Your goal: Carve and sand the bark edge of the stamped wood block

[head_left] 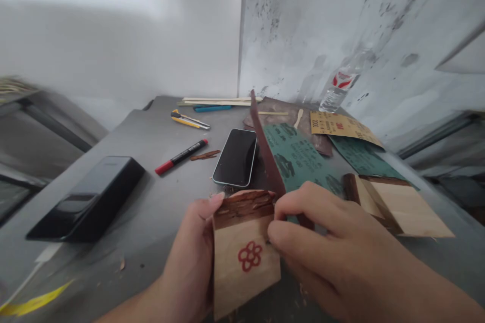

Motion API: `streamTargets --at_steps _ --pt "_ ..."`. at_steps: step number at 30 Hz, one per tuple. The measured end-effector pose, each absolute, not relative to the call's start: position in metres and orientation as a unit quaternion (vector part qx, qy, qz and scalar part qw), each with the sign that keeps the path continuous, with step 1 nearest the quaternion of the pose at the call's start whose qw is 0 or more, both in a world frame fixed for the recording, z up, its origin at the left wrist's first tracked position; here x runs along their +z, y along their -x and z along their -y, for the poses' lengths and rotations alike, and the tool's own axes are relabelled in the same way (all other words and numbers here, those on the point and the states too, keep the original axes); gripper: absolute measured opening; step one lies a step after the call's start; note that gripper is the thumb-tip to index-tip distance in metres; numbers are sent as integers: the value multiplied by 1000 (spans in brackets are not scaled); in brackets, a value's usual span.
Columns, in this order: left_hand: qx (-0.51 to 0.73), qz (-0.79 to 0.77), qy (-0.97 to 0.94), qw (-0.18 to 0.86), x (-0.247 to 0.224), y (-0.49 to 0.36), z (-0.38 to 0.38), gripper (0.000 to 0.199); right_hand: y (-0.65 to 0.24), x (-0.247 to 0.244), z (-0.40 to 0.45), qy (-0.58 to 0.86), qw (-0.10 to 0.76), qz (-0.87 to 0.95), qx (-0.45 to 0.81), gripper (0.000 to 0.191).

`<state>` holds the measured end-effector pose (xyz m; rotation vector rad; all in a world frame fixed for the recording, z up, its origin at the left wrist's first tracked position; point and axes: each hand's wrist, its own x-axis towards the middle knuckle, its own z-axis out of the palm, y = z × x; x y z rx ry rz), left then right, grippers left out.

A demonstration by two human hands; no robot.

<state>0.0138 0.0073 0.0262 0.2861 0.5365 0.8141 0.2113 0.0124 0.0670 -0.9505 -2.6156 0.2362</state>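
My left hand (193,257) is closed round the left side of a pale wood piece (242,282) with rough brown bark along its top. A red flower outline (250,256) is drawn on its face. My right hand (322,237) pinches a sheet of sandpaper (299,156), its green printed back showing and its brown grit side curling upward at the left. The right fingertips are at the wood's right edge; their exact contact is hidden. Another pale wood piece with bark (401,202) lies to the right of my right hand.
A phone (235,157), a red-and-black marker (182,156), a bark sliver (205,155) and a yellow utility knife (189,120) lie ahead. A black wedge-shaped device (91,197) stands left. More sandpaper (344,128), wooden sticks (220,101) and a water bottle (341,83) are at the back.
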Motion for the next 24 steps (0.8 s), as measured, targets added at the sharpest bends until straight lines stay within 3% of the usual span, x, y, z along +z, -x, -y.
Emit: streamTargets --at_steps 7,10,20,24 --pt "396 -260 -134 870 30 -18 -5 45 -208 54 -11 347 150 924 52 24" --pt "391 -287 -137 864 32 -18 -7 42 -207 55 -13 361 179 914 45 18" --pt "399 -255 -137 870 30 -20 -6 46 -207 51 -9 352 176 918 51 18" --pt "419 -259 -122 862 28 -17 -5 43 -208 56 -12 380 220 898 37 16"
